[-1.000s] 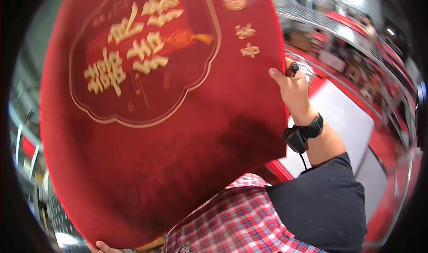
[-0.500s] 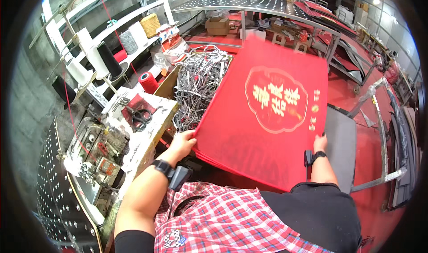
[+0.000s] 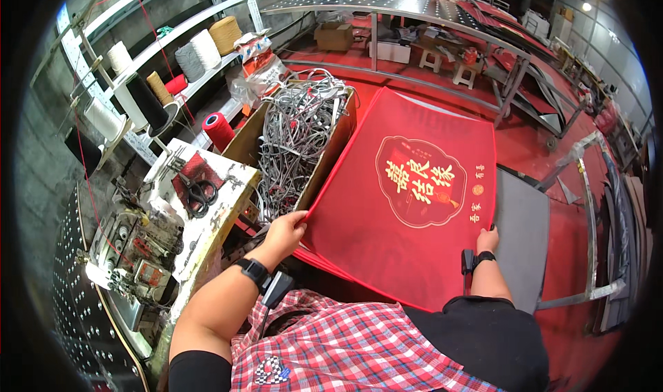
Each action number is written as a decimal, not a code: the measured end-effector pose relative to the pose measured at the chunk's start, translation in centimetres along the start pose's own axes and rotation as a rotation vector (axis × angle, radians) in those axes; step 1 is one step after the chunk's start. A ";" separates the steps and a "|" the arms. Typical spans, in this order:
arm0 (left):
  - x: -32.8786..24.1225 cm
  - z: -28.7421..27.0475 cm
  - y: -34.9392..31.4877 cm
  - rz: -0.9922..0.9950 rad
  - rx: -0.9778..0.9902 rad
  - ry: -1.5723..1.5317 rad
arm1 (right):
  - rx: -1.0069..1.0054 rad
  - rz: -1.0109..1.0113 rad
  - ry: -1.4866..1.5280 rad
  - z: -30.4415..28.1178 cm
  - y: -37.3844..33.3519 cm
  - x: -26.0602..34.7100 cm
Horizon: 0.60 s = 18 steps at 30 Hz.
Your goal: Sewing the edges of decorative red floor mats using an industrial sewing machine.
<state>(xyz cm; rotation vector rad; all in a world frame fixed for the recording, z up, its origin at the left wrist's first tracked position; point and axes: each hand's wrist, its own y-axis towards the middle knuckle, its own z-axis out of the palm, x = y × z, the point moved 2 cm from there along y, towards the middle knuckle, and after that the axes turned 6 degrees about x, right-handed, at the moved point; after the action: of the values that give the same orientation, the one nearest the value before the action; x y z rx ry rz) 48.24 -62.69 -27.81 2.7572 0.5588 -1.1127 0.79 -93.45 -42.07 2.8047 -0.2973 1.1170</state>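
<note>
Since a moment ago, the red mat (image 3: 407,206) is lying lower and flatter. Both hands are gripping it, left hand (image 3: 284,232) and right hand (image 3: 487,241) pinching opposite edges; it looks floppy, best held there.

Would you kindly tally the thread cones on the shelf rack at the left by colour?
White cones: 3
Tan cones: 2
Black cones: 1
Grey cones: 1
Pink spools: 1
Red cones: 1
Total: 9, as far as the head view shows.
</note>
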 end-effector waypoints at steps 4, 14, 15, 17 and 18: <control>2.1 0.7 1.9 -0.076 0.089 -0.024 | 0.033 0.007 -0.133 1.7 1.6 1.3; 10.4 -3.5 -18.8 -0.337 -0.107 -0.070 | 0.622 -0.691 -0.730 10.6 -8.7 1.2; 10.3 -4.6 -23.3 -0.347 -0.251 0.089 | 0.722 -0.765 -0.613 12.4 -11.5 2.8; 9.2 -6.7 -33.3 -0.516 -0.513 0.227 | 0.956 -1.013 -0.372 16.8 -18.3 7.9; 7.8 -7.8 -38.6 -0.643 -0.615 0.275 | 1.062 -1.132 -0.303 18.3 -22.0 10.7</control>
<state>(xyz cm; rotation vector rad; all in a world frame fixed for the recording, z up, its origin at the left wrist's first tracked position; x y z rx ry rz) 43.87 -22.82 -26.41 2.2206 1.5890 -0.4824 25.44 -76.68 -48.58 2.8688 2.1073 0.5624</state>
